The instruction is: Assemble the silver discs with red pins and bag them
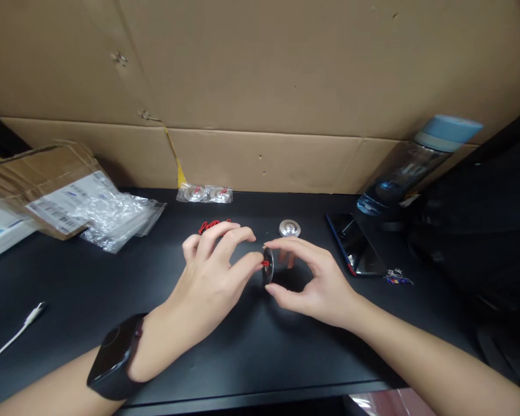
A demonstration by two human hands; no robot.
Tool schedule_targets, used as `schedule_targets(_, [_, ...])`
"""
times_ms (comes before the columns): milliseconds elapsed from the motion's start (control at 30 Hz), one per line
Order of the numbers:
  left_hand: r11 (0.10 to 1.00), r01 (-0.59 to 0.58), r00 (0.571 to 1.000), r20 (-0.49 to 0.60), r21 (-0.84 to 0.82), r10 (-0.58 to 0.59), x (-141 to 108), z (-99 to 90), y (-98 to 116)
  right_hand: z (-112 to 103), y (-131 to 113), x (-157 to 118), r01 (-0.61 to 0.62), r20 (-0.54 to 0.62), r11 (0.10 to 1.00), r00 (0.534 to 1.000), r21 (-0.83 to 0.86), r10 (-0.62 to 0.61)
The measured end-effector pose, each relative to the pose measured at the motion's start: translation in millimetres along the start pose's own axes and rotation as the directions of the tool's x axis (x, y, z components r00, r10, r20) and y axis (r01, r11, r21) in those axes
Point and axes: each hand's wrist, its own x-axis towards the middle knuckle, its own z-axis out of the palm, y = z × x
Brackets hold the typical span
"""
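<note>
At the middle of the head view, the right hand (274,267) grips a metal disc (268,275) upright, index fingertip at twelve o'clock on its rim, thumb at six. The left hand (212,263) is at nine, thumb tip by the red loop (266,263) at the disc's centre, index fingertip apart; whether it nips the loop, I cannot tell. With just those rim contacts visible, a sideways push from the left thumb could spin the disc or pop it loose, and it might roll. At one o'clock a second disc (290,227) lies near the right fingers and could be knocked. The red cords (205,226) at ten could snag on the left fingers. The phone (361,245), towards three, seems safer, well apart.
</note>
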Motion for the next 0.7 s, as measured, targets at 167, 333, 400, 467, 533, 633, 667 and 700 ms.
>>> schedule_targets(167, [1.0,-0.001,1.0,-0.003,0.003,0.001,-0.3,3.7,1.4,2.5,-0.5,-1.0,0.017,-0.009,1.0,1.0,0.008,-0.017])
schedule_targets(333, [1.0,-0.017,0.999,-0.045,0.007,0.018,0.5,3.1,3.4,2.8,-1.3,-1.5,0.044,-0.027,0.999,0.999,0.005,-0.043])
schedule_targets(400, [1.0,-0.029,0.998,-0.051,0.009,0.029,0.9,2.4,3.5,3.1,-1.7,-1.6,0.046,-0.033,0.999,0.998,-0.002,-0.046])
schedule_targets(467, [0.999,-0.034,0.998,-0.057,0.012,0.035,1.0,2.2,3.1,3.5,-1.8,-1.8,0.044,-0.036,0.999,0.998,-0.003,-0.044])
schedule_targets(533, [0.999,-0.034,0.998,-0.057,0.012,0.035,1.0,2.6,2.5,3.9,-1.4,-1.8,0.045,-0.035,0.999,0.998,0.002,-0.045])
schedule_targets(633, [1.0,-0.024,0.998,-0.051,0.007,0.025,1.0,3.6,1.9,3.9,0.1,-1.8,0.041,-0.025,0.999,0.999,0.019,-0.04])
schedule_targets(667, [1.0,-0.022,0.999,-0.049,0.006,0.022,1.1,4.0,2.0,3.9,0.7,-1.8,0.035,-0.018,0.999,0.999,0.026,-0.035])
schedule_targets(700, [1.0,-0.019,0.999,-0.045,0.006,0.019,1.1,4.4,2.1,4.0,1.4,-1.8,0.027,-0.01,0.999,1.0,0.031,-0.027])
